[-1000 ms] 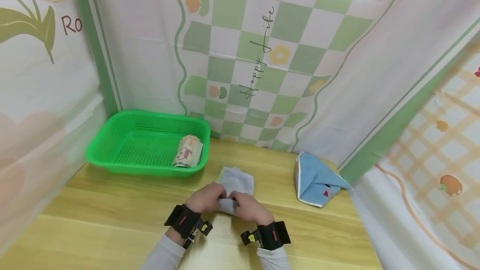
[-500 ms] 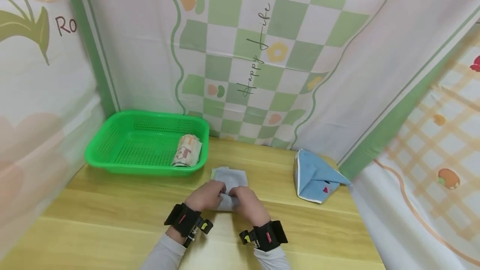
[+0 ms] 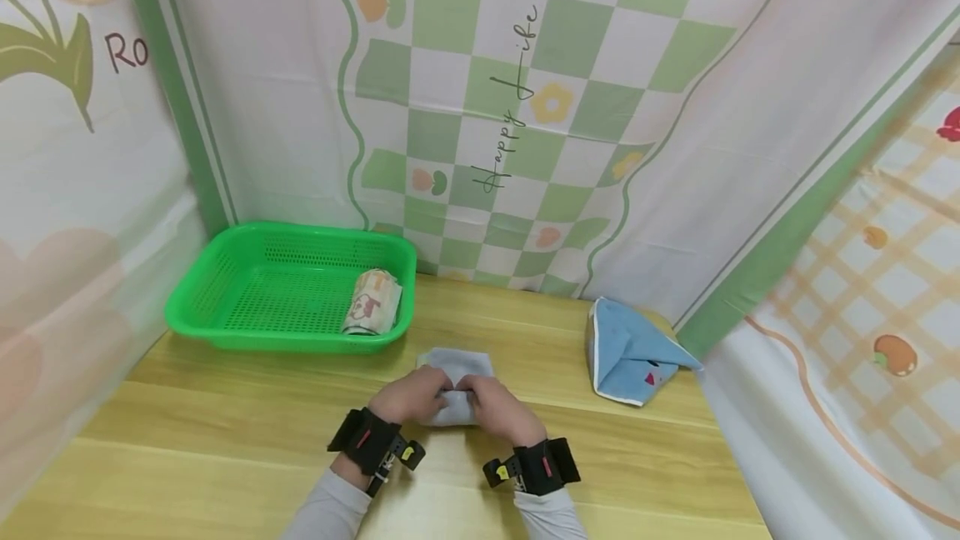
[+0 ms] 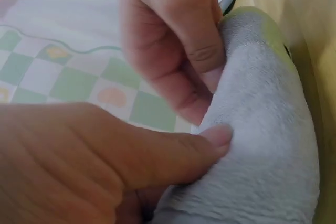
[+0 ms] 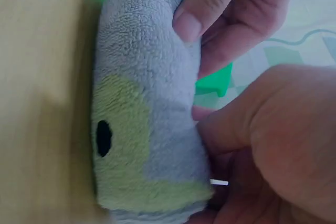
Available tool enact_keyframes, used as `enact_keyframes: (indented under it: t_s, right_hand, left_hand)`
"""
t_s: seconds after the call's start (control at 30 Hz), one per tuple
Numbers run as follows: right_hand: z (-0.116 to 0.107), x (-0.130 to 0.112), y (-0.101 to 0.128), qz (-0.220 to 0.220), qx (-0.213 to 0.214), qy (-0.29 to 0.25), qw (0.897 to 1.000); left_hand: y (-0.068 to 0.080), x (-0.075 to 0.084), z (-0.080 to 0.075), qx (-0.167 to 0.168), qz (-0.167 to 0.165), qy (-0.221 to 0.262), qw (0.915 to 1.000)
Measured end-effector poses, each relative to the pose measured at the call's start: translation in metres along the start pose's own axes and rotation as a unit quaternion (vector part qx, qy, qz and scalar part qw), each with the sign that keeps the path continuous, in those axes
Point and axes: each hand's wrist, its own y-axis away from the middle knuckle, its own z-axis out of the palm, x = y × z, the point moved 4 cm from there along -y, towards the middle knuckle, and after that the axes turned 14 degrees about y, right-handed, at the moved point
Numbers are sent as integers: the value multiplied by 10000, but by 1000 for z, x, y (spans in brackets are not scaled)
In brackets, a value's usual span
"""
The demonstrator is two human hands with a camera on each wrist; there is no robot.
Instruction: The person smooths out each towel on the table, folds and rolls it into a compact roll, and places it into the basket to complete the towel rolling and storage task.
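A light grey, fuzzy towel (image 3: 459, 362) lies on the table before me, its near end rolled into a thick bundle. My left hand (image 3: 411, 395) pinches the roll's left part, thumb on the near side. On the right part, my right hand (image 3: 506, 410) grips it the same way, close beside the left. The right wrist view shows a yellow-green patch with a black oval on the towel (image 5: 126, 124), plus a small white tag (image 5: 219, 182) at its edge. In the left wrist view the left thumb (image 4: 218, 137) presses into the grey cloth. Fingers behind the roll are mostly hidden.
A green plastic basket (image 3: 288, 342) stands at the back left, with a rolled patterned cloth (image 3: 372, 302) in its right side. To the right, a folded blue cloth (image 3: 633, 357) with white edging rests on the wooden table (image 3: 225, 432). Printed curtains (image 3: 480, 107) hang behind.
The flat stretch of towel beyond my hands has become shorter as the roll takes it up. Both hands stay on it. Basket and blue cloth have not moved on the table.
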Motion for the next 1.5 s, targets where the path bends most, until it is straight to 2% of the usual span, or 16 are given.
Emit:
enact_keyframes:
  t_s: [0.13,0.27,0.43,0.57,0.73,0.83,1.0,1.17,1.27,1.37,1.5]
  right_hand:
    - [-13,-10,5,-28,434,298,9986]
    - [-22,-18,12,-111,604,627,9961]
    - [-14,-13,8,-64,773,667,9948]
    - [-2,-1,2,121,627,410,9971]
    - [6,14,0,314,114,-168,9993]
    - [5,16,1,327,20,-360,9988]
    - [-8,8,6,426,630,-53,9971]
    - [-16,0,10,414,782,100,9960]
    - [-11,4,7,402,899,87,9951]
    - [-5,12,3,396,1026,73,9939]
    - [-3,15,0,209,860,-181,9959]
  left_hand:
    - [-2,-2,2,-35,-100,40,9999]
    - [-4,-6,2,253,-179,89,9995]
    - [-6,-7,0,832,236,-106,9962]
    - [-3,-4,-1,992,507,-236,9935]
    - [1,2,-1,705,632,7,9955]
    - [3,3,0,448,529,173,9974]
    - [1,1,2,318,262,125,9991]
    - [-3,-8,6,506,-173,149,9985]
    - [-4,-12,5,879,-331,132,9955]
    - [-4,-11,1,1224,-217,-101,9922]
    - [-3,-7,-3,1185,65,-327,9924]
